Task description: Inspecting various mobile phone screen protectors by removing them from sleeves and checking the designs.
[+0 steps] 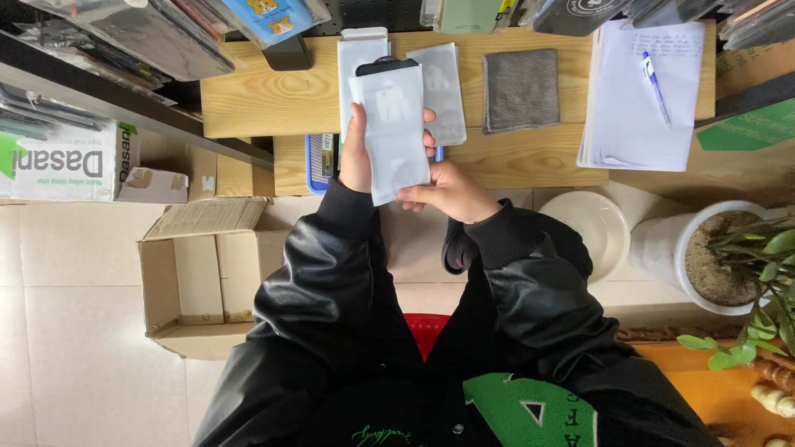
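A translucent white film sheet [393, 132] lies over a black phone [386, 64], whose top edge shows above the sheet. My left hand [358, 153] grips the phone and sheet along the left side, with fingertips wrapping around the right edge. My right hand [447, 192] pinches the sheet's lower right corner. Both hands hover over the front edge of a wooden table [273, 95]. Behind the sheet lie a white package [363, 45] and a second frosted film [443, 91].
A grey cloth [522, 89] and a paper pad [646, 91] with a blue pen [656, 87] lie on the table. An open cardboard box [195, 277] sits on the floor at left. A white bowl [592, 223] and a potted plant [729, 257] stand at right.
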